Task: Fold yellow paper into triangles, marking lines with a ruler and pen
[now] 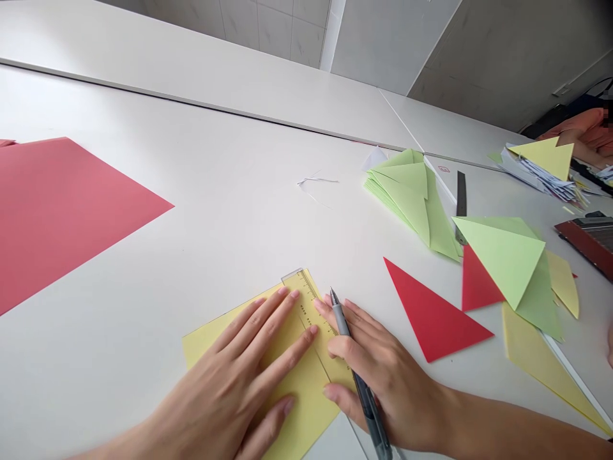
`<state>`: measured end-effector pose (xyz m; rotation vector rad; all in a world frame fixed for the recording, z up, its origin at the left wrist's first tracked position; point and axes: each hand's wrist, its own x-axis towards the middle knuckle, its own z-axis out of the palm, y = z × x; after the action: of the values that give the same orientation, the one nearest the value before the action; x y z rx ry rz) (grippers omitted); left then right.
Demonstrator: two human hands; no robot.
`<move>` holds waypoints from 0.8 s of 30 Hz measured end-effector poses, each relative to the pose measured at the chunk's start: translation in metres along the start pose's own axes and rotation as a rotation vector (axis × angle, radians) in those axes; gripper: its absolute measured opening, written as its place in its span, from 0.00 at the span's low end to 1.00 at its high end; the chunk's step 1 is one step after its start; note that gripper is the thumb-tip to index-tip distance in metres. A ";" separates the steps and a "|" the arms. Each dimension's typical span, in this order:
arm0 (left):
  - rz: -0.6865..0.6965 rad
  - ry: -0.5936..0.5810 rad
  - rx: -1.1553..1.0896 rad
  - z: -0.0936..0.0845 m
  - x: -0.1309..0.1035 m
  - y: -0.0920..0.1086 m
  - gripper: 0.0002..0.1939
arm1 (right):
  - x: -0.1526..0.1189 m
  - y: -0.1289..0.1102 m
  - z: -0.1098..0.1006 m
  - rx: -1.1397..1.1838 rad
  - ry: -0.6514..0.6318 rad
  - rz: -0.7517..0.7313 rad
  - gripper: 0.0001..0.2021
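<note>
A yellow paper sheet (306, 396) lies at the bottom centre with a clear ruler (313, 313) laid slantwise along its right edge. My left hand (244, 364) rests flat on the paper, fingers spread, some fingertips on the ruler. My right hand (378, 364) holds a grey and black pen (364, 390) whose tip points away from me, up the picture; its fingertips also touch the ruler's right side.
A large red sheet (71, 217) lies at left, white threads (316, 181) at centre. To the right are a red triangle (435, 313), stacked green papers (402, 191), a green triangle (507, 255), yellow pieces (546, 364) and a metal ruler (461, 195). A person's arm (579, 134) shows far right.
</note>
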<state>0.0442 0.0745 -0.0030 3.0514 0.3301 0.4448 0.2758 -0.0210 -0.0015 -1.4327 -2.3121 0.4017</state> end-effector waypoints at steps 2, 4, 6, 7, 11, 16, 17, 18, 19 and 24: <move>0.006 -0.004 0.001 -0.001 0.000 0.000 0.31 | 0.000 0.000 0.000 0.000 -0.007 0.004 0.11; 0.009 -0.008 0.006 -0.002 0.000 0.000 0.31 | 0.000 0.001 0.000 0.002 -0.012 0.004 0.11; 0.014 -0.013 0.017 -0.002 0.000 0.000 0.31 | 0.001 0.001 0.000 0.006 -0.011 -0.001 0.11; 0.015 -0.014 0.023 -0.002 0.000 0.000 0.31 | 0.001 0.001 0.000 0.008 -0.009 -0.003 0.10; 0.016 -0.010 0.026 -0.002 0.000 0.000 0.31 | 0.001 0.001 0.000 0.014 -0.001 -0.006 0.11; 0.016 -0.006 0.020 -0.002 -0.001 0.001 0.31 | 0.000 0.000 0.000 0.017 -0.011 -0.006 0.10; 0.017 -0.007 0.019 -0.002 -0.001 0.001 0.31 | 0.000 0.000 -0.001 0.017 -0.012 -0.007 0.10; 0.016 -0.009 0.018 -0.002 0.000 0.000 0.31 | 0.000 0.001 -0.001 0.016 -0.010 -0.009 0.10; 0.015 -0.010 0.017 -0.001 0.000 0.000 0.31 | 0.000 0.001 -0.001 0.016 -0.006 -0.011 0.10; 0.008 -0.018 0.010 -0.001 0.000 0.000 0.31 | 0.000 0.001 -0.002 0.016 -0.010 -0.012 0.10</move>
<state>0.0439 0.0747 -0.0023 3.0656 0.3199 0.4173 0.2775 -0.0201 -0.0001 -1.4115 -2.3197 0.4239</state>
